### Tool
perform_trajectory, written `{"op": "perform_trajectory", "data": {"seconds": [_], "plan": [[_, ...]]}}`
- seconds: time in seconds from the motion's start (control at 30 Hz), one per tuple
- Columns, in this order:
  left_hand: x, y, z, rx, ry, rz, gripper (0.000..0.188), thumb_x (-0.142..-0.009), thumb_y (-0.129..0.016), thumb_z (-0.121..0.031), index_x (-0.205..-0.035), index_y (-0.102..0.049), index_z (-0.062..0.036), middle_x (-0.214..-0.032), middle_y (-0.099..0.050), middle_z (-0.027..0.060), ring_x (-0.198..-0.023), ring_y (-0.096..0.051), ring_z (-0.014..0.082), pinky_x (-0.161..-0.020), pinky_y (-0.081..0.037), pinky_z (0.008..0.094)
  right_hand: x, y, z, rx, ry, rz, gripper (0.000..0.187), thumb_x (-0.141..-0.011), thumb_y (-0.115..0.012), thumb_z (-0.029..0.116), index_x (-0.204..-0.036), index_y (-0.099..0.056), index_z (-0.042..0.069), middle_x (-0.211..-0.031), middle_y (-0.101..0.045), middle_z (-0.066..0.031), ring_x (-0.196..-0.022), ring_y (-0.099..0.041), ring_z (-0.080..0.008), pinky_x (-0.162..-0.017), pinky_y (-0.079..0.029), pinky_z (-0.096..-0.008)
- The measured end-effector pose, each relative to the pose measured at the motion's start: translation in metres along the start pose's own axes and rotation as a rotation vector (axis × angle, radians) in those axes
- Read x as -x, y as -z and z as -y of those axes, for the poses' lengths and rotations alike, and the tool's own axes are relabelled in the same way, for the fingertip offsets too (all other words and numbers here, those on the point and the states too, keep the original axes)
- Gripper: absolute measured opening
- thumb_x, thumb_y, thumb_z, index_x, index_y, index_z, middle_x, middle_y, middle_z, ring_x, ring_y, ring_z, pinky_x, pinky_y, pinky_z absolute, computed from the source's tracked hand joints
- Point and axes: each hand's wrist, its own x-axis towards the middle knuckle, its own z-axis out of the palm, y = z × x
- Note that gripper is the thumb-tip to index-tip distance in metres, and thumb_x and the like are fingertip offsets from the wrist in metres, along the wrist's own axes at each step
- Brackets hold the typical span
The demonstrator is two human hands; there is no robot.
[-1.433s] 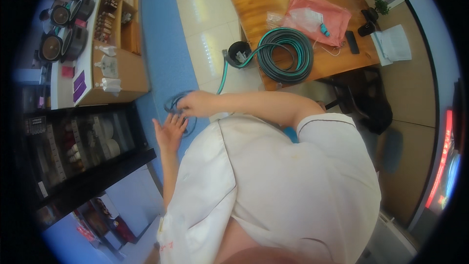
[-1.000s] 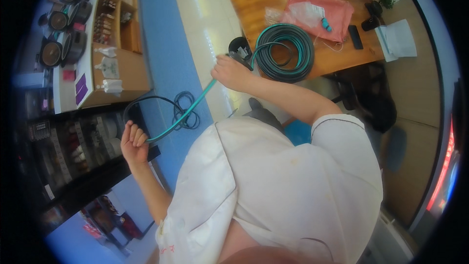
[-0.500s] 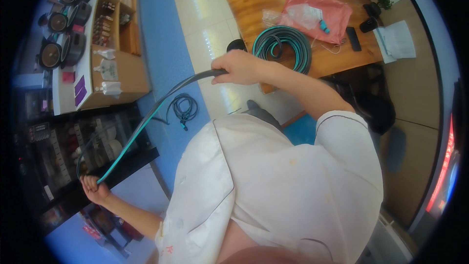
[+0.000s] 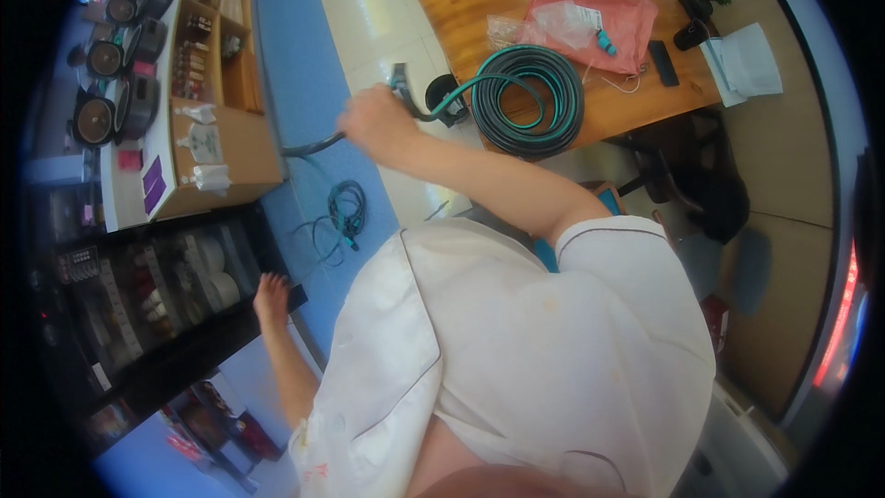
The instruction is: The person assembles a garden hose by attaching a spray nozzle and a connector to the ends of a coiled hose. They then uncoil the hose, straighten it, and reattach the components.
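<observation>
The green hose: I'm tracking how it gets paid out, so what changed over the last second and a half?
The right hand rose from the floor loops toward the coil and now grips the green hose near the table. The left hand drew a length out and down to the person's left, then let it go; it now hangs open and bare. The coil, the red bag and the small bundle on the floor stayed put.

The coiled teal and black hose (image 4: pixel 527 100) looks like smooth rubber with a soft shine. The brown wooden table (image 4: pixel 461 0) has a glossy top. The pink bag (image 4: pixel 590 18) is thin, crinkly plastic. The pale tiled floor (image 4: pixel 359 9) is shiny, and the blue floor strip (image 4: pixel 286 55) is matt. The white shirt (image 4: pixel 516 350) is soft cloth.
</observation>
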Motion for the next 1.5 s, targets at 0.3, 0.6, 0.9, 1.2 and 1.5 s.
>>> {"op": "perform_trajectory", "data": {"seconds": [0.3, 0.6, 0.9, 1.2, 1.5], "plan": [[0.084, -0.274, -0.07, 0.636, 0.186, 0.427, 0.033, -0.114, -0.049, -0.03, -0.126, -0.055, 0.0004, -0.094, -0.069, 0.0099, -0.093, -0.068, 0.0213, -0.095, -0.055, 0.0388, -0.001, -0.005, 0.089, 0.063, 0.311, 0.224, 0.012, -0.084, -0.069, 0.023, -0.08, -0.079, 0.017, -0.086, -0.075, -0.0025, -0.09, -0.067, -0.0221, -0.083, -0.042, -0.0419], [0.128, -0.261, -0.097, 0.493, -0.29, 0.651, 0.012, -0.106, -0.053, -0.009, -0.11, -0.063, -0.0031, -0.061, -0.032, -0.0042, -0.05, -0.029, 0.0081, -0.052, -0.03, 0.0271, 0.018, -0.005, 0.005, -0.223, -0.19, 0.447, 0.016, -0.085, -0.074, 0.02, -0.092, -0.08, 0.007, -0.086, -0.077, -0.0124, -0.085, -0.074, -0.0273, -0.077, -0.053, -0.0463], [0.097, -0.216, -0.083, 0.802, -0.341, 0.576, 0.018, -0.103, -0.052, -0.006, -0.113, -0.064, 0.0016, -0.08, -0.053, 0.0068, -0.074, -0.053, 0.0175, -0.074, -0.047, 0.0323, 0.01, 0.074, 0.028, -1.389, -0.307, 0.485, 0.028, -0.097, -0.069, 0.021, -0.119, -0.069, 0.005, -0.096, -0.075, -0.0198, -0.092, -0.071, -0.0414, -0.08, -0.055, -0.0485], [0.131, -0.274, -0.036, 0.538, 0.284, 0.777, 0.049, -0.112, -0.049, -0.031, -0.144, -0.054, 0.0055, -0.127, -0.072, 0.0144, -0.131, -0.064, 0.0319, -0.116, -0.046, 0.0497, 0.019, 0.061, 0.053, -0.721, 0.281, 0.703, 0.021, -0.101, -0.059, 0.024, -0.117, -0.07, 0.016, -0.101, -0.075, -0.0153, -0.095, -0.073, -0.038, -0.08, -0.056, -0.051], [0.133, -0.264, -0.092, 0.777, 0.042, 0.745, 0.018, -0.099, -0.056, 0.004, -0.11, -0.066, -0.0042, -0.089, -0.061, 0.0068, -0.078, -0.057, 0.0151, -0.08, -0.05, 0.0323, 0.071, 0.017, -0.012, -0.531, 0.076, 0.629, 0.03, -0.094, -0.073, 0.037, -0.09, -0.073, 0.007, -0.087, -0.074, -0.0165, -0.088, -0.072, -0.0406, -0.078, -0.055, -0.0536]]}}
